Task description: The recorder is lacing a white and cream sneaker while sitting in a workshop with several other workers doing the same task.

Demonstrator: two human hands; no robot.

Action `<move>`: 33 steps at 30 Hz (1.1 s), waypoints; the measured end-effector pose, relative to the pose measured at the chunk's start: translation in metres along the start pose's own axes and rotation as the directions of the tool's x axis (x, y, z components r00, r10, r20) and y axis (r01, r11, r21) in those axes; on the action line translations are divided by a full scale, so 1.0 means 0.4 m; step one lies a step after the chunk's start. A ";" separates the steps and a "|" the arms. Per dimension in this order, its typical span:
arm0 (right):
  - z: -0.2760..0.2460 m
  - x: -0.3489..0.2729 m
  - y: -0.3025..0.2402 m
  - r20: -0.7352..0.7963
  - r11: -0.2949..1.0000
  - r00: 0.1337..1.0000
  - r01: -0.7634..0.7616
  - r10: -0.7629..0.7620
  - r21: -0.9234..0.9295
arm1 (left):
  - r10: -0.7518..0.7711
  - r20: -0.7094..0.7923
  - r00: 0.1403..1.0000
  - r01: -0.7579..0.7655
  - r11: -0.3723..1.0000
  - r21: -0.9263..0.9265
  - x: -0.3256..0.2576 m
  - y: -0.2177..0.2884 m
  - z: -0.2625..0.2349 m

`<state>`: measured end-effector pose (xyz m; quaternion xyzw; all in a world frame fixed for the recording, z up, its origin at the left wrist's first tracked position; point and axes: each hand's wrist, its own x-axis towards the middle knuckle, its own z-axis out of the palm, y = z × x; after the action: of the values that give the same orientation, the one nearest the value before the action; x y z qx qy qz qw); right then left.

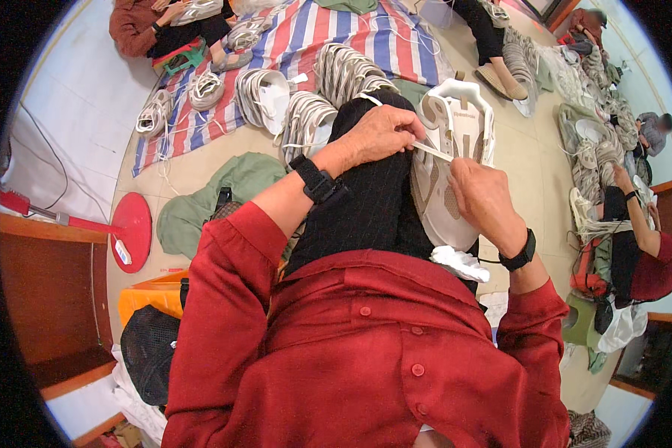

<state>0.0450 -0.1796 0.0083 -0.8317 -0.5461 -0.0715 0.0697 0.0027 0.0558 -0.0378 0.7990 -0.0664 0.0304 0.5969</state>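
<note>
A white and beige shoe upper (434, 196) lies across my right thigh, its lace-hole side facing up. Over it a flat white shoelace (431, 151) runs taut between my two hands. My left hand (384, 136) pinches one end of that stretch between thumb and fingers, above my black trousers. On the other end my right hand (487, 196) is closed, resting against the right edge of the upper; its fingertips are partly hidden. A bundle of white laces (461, 263) lies by my right hip.
Rows of stacked shoe uppers (306, 123) stand ahead on a striped sheet (299, 45). To my left are a green cloth (235, 183), a red round base (132, 231) and a black mesh cap (151, 351). Several people sit around; one person (638, 231) at right handles laces.
</note>
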 end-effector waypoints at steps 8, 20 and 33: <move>-0.020 -0.048 0.032 0.020 0.880 0.999 -0.036 0.030 0.474 | -0.002 -0.009 1.000 0.002 1.000 0.003 -0.009 0.007 -0.009; 0.044 -0.115 0.109 -0.108 0.534 0.818 -0.263 0.565 0.803 | -0.018 -0.009 1.000 0.018 1.000 0.024 -0.002 -0.001 0.001; 0.015 -0.055 0.068 -0.254 0.864 0.945 -0.056 0.208 0.501 | 0.027 -0.027 0.999 -0.023 0.991 0.129 -0.005 0.005 0.004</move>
<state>0.0614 -0.2091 -0.0028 -0.8024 -0.4705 -0.0516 0.3635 0.0006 0.0538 -0.0365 0.8344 -0.0659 0.0536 0.5446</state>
